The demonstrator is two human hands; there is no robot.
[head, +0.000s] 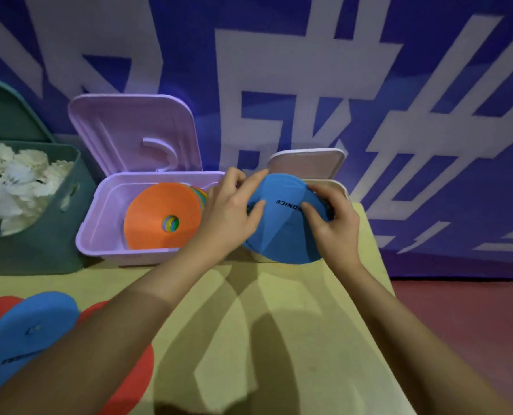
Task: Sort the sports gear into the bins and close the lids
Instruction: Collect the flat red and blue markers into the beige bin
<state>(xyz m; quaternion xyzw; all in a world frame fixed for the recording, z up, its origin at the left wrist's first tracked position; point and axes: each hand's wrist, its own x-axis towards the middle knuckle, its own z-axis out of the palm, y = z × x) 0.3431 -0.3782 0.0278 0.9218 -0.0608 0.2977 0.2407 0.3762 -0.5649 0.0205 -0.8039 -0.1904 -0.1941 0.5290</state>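
1. Blue and creased along fold lines, a flexible disc [285, 226] with black lettering is held over the beige bin [340, 187] at the back right of the table [249, 339]; the disc covers nearly all of that bin, so only a strip of rim and its raised lid [307, 163] show, and the contents cannot be seen.
2. The left hand [234, 208] grips the disc's left edge, fingers curled over the top rim and thumb pressed on the face.
3. The right hand [331, 217] grasps the disc's right side, thumb on the face near the lettering; its fingers wrap behind and are mostly hidden.
4. The lilac bin [99, 223] stands open just left of the hands, lid [135, 133] tilted back, holding an orange cone marker [162, 217]; other coloured markers show only through its centre hole and as a sliver at its right edge.
5. The green bin [54, 235] at far left is cut off by the frame and holds white shuttlecocks [15, 181], blurred together.
6. At the near left, a second blue disc [30, 330] lies on red discs [135, 363], partly covered by the left forearm and cropped by the frame.
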